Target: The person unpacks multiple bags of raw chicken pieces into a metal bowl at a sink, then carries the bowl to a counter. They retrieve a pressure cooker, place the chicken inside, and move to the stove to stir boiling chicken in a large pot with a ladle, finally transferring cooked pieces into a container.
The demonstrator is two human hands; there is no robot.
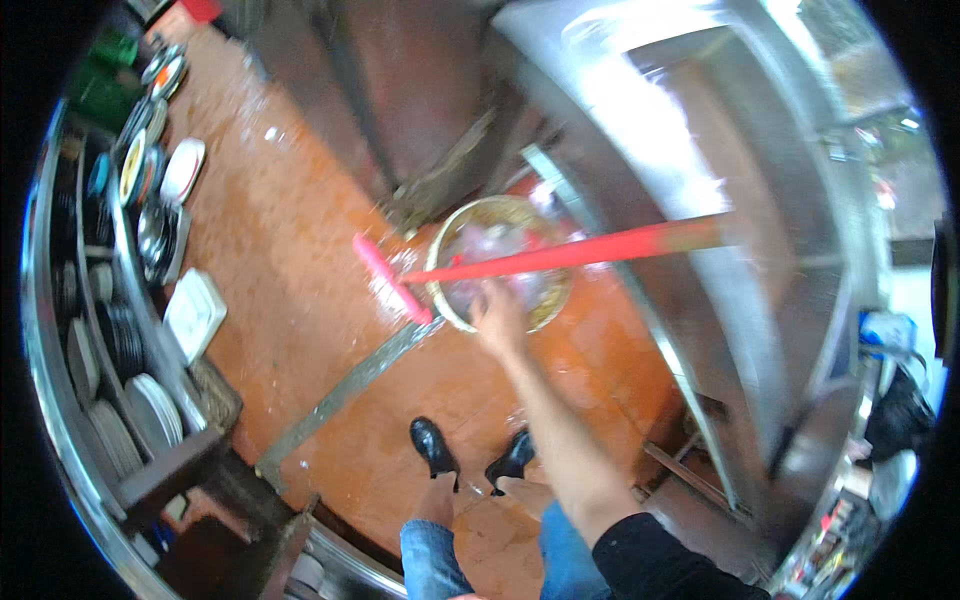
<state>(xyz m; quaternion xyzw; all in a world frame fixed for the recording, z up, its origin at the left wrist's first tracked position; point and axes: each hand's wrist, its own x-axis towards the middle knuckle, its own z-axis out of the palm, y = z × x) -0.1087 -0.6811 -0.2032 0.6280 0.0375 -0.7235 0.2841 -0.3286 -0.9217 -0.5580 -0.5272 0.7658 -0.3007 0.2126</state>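
Note:
My right hand [499, 315], at the end of a bare forearm with a black sleeve, is at the near rim of a round pale bucket [444, 300]. Its fingers are bent and blurred, partly over the bucket's inside; whether they grip the rim I cannot tell. Whitish and pinkish stuff, perhaps plastic bags or refuse, fills the bucket. Across the bucket's top runs a long red handle [555, 259], just beyond my fingers. It joins a pink floor squeegee or broom head [390, 277] at the floor left of the bucket. My left hand is out of view.
The wet orange floor [322, 330] is crossed by a grey drain strip [352, 382]. On the right stands a steel sink counter [750, 330] with a metal leg [675, 360]. Shelves of plates [120, 405] line the left, with white trays [195, 311] on the floor beside them.

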